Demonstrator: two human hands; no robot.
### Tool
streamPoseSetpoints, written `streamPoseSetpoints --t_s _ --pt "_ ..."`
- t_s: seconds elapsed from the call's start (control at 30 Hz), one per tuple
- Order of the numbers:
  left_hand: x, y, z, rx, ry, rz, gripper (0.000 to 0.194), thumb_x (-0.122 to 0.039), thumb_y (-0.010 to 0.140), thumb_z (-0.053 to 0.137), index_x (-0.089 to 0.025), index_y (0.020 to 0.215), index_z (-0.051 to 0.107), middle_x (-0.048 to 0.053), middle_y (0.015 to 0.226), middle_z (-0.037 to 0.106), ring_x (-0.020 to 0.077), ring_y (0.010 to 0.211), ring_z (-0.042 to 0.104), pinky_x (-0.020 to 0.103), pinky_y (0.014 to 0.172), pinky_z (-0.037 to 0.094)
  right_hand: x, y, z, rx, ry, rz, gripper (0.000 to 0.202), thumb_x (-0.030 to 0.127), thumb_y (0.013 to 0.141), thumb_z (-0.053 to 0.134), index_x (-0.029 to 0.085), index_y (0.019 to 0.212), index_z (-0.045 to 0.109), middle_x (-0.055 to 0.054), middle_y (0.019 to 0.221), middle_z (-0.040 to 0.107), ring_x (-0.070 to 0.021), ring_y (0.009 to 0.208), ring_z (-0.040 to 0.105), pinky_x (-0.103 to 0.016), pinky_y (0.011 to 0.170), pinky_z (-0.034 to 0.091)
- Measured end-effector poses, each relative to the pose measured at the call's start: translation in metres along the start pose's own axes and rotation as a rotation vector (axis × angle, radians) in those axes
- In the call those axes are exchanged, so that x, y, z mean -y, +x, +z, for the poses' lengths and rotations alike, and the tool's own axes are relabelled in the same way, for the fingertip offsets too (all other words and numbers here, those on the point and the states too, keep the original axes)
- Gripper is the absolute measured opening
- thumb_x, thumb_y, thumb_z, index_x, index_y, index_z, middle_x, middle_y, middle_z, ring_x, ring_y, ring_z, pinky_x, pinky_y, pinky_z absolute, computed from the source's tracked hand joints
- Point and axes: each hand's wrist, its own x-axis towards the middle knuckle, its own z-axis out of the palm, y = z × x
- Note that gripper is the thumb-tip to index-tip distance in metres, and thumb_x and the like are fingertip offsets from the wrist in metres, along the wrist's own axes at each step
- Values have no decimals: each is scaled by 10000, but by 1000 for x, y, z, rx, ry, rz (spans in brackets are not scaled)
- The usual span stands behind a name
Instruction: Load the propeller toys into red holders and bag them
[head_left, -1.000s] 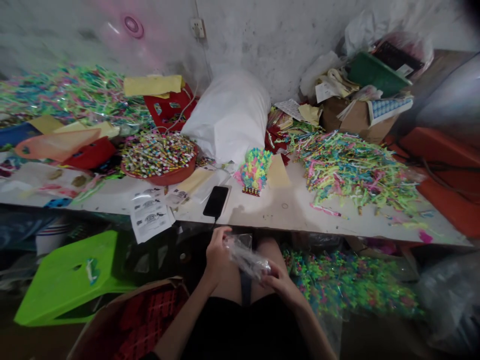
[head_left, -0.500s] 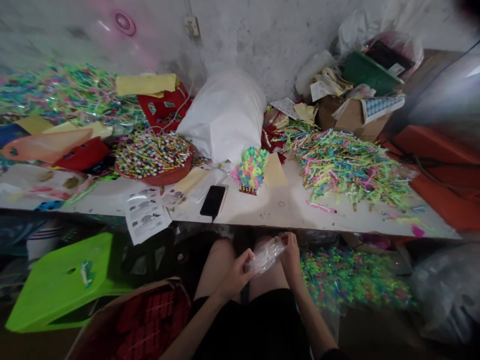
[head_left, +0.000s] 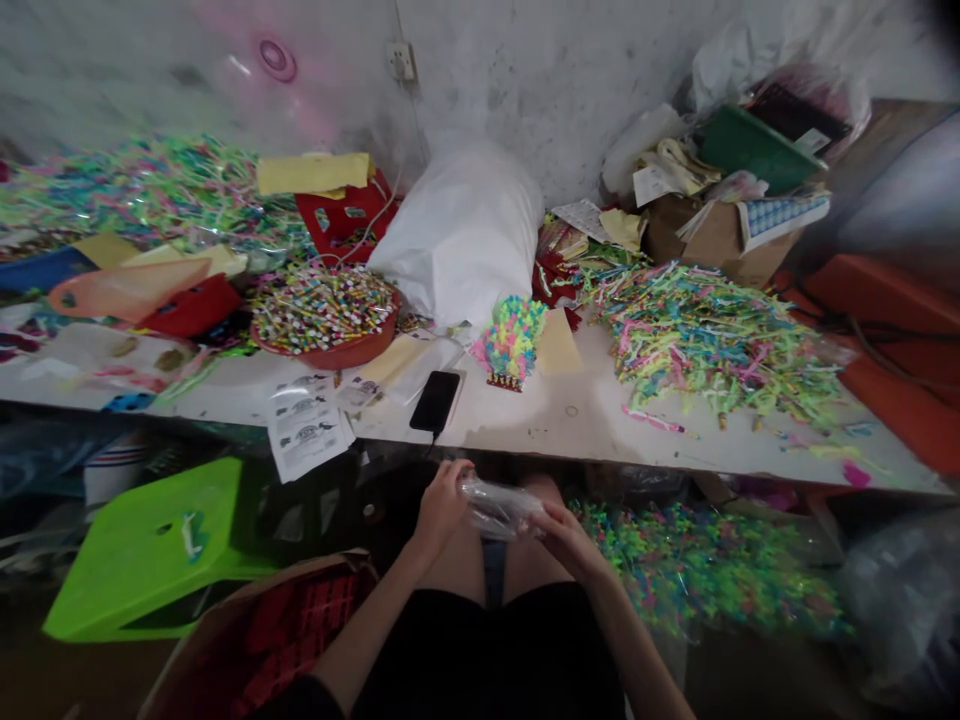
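Above the lap, a clear plastic bag point(head_left: 499, 508) is stretched between both hands. My left hand point(head_left: 444, 500) is closed on its left end, near the table edge. The right end of the bag is pinched in my right hand point(head_left: 559, 532), which sits slightly lower. On the white table point(head_left: 525, 425) ahead stands a bundle of bright green, blue and pink pieces point(head_left: 511, 335) with a dark red strip at its base. A black phone point(head_left: 435, 401) with a cable lies to the left of the bundle.
Printed sheets point(head_left: 306, 425) overhang the table edge. A basin of small sticks point(head_left: 326, 315) stands left, a white sack point(head_left: 469, 230) behind, a colourful pile point(head_left: 720, 345) right. Below are a green stool point(head_left: 150, 540), a red-filled bag point(head_left: 292, 630) and bagged colourful pieces point(head_left: 697, 565).
My left hand has moved up and left, and my right hand has moved down and slightly left. The bag has shifted left with them and its tilt has changed. The view has shifted slightly.
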Motion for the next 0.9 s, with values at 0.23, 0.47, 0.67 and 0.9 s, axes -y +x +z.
streamPoseSetpoints --t_s 0.23,0.47,0.67,0.9 --pt "5 -2 3 329 -603 -332 68 -225 638 604 -164 667 601 11 660 599 182 688 588 330 673 495 -10 25 -20 -235 341 -43 396 451 768 552 235 498 360 59 470 356 -107 472 391 -275 573 445" --pt "-4 -6 15 277 -1133 -352 122 -237 701 552 -164 635 480 -18 663 461 76 577 466 260 685 478 -9 62 -30 -270 -32 -104 498 588 795 416 249 485 224 99 444 173 -73 383 199 -213 392 308" --pt "3 13 5 111 -1402 -377 80 -157 742 481 -160 672 442 -48 643 360 30 477 338 151 494 391 5 123 -39 -278 -432 -36 410 546 825 405 186 705 557 52 505 445 -85 397 414 -218 434 403" --pt "18 26 -34 -120 -1628 -488 114 -63 739 470 -118 783 559 1 703 533 34 461 391 151 442 381 31 210 -36 -375 -1143 0 460 143 814 442 160 1271 493 -151 1163 589 -218 981 608 -321 849 452"
